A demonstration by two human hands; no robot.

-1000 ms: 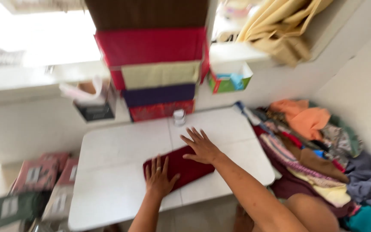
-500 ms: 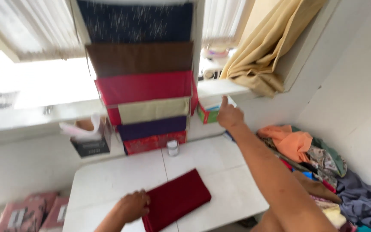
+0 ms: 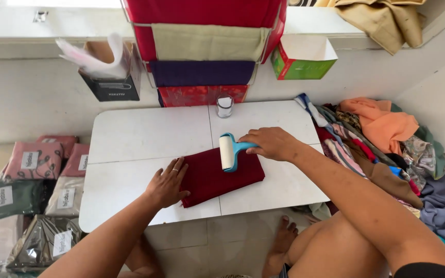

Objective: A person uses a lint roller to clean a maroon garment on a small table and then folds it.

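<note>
Since the earlier view, the right hand point(image 3: 271, 143) has come down from the window ledge and now grips the blue handle of a lint roller with a white drum point(image 3: 227, 152), fingers curled around it; the drum rests on the upper edge of the folded dark red cloth point(image 3: 217, 175). The left hand point(image 3: 167, 183) remains at the cloth's left edge, fingers spread and pressed flat, holding nothing.

The cloth lies slightly askew near the front middle of the low white folding bench point(image 3: 140, 134). A small clear glass jar point(image 3: 224, 106) stands at the bench's far edge, well apart from the roller. Behind it hangs a rack of folded fabrics in red, beige and purple point(image 3: 204, 51). A green cardboard box point(image 3: 302, 63) sits on the ledge to the right, a black box holding plastic bags point(image 3: 110, 77) to the left. A heap of mixed coloured garments point(image 3: 382, 139) lies just beside the bench's right end; packaged fabrics in clear wrappers point(image 3: 27, 190) lie on the floor at left.
</note>
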